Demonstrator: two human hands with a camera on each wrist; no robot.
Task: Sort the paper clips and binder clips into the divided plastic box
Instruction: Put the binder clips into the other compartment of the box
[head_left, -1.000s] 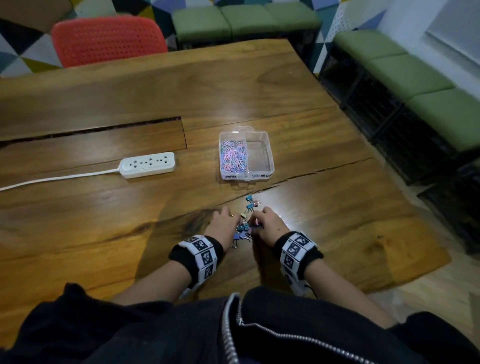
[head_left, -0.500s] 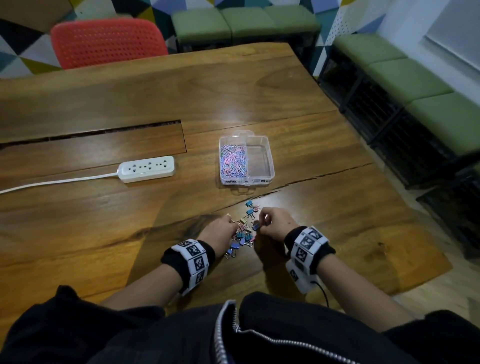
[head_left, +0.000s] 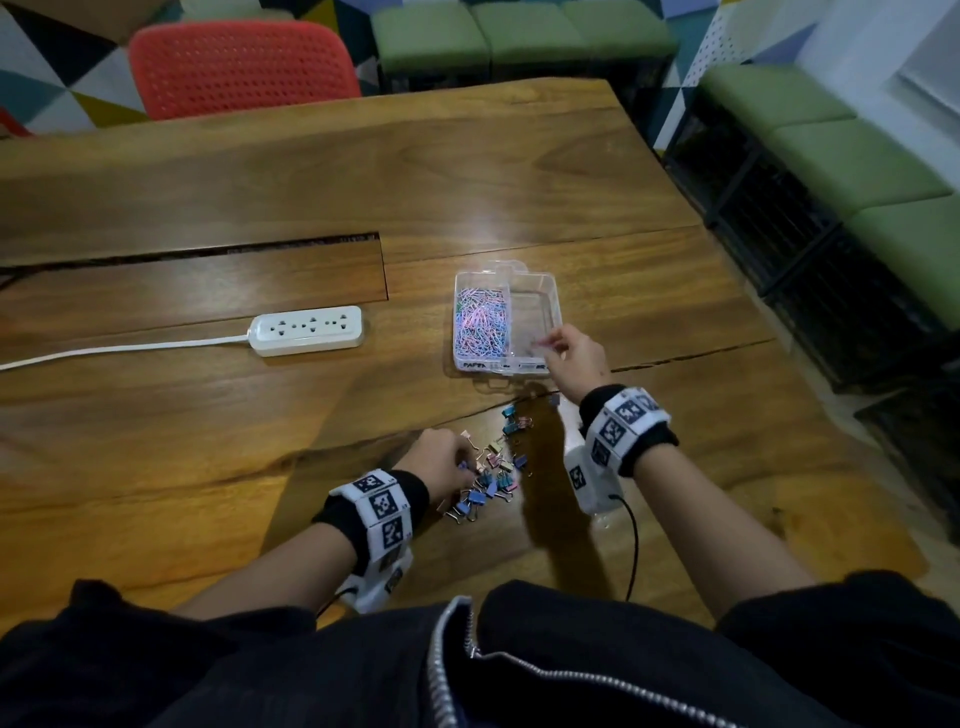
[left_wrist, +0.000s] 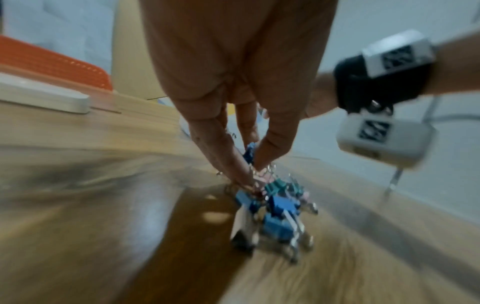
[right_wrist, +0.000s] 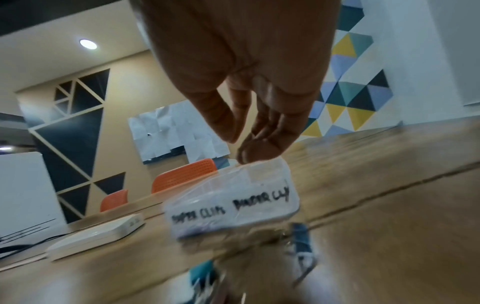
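A clear divided plastic box (head_left: 557, 296) lies on the wooden table. Its left compartment holds pastel paper clips (head_left: 480, 325), and the right one looks almost bare. The front wall of the box (right_wrist: 233, 203) carries handwritten labels. Several small binder clips (head_left: 496, 473) lie in a loose pile nearer me. My left hand (head_left: 460, 467) is at the pile's left side. In the left wrist view my left hand (left_wrist: 253, 162) pinches a blue binder clip (left_wrist: 248, 154) between thumb and fingers. My right hand (head_left: 550, 345) hovers over the right compartment's front edge, fingers (right_wrist: 270, 142) loosely apart and holding nothing I can see.
A white power strip (head_left: 306, 330) with its cord lies left of the box. A long slot (head_left: 208, 249) cuts the tabletop behind it. A red chair (head_left: 239, 67) stands at the far edge, and green benches (head_left: 831, 150) line the right side beyond the table.
My right hand has left the binder clip pile and moved forward over the box's right compartment. My left hand has stayed at the pile.
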